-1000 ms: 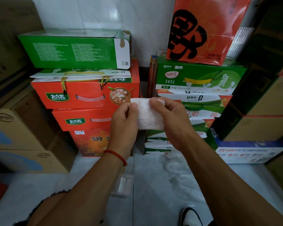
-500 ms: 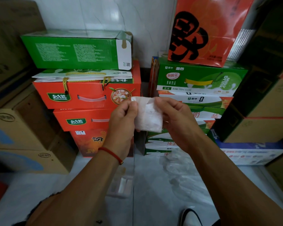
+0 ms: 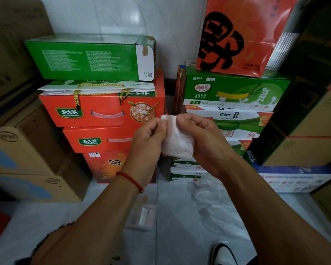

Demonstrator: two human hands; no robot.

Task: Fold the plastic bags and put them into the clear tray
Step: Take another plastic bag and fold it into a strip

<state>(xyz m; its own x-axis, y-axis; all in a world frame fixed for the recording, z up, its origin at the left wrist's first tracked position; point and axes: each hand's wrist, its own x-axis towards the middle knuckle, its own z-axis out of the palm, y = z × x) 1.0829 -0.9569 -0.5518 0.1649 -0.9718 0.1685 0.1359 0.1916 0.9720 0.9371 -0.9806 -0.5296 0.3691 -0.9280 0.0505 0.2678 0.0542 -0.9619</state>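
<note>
both hands raised together, fingers curled, pinching

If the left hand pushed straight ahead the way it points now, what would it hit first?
Probably the folded white plastic bag that the left hand pinches; beyond it, likely the red carton with a bowl picture, though depth is unclear.
</note>
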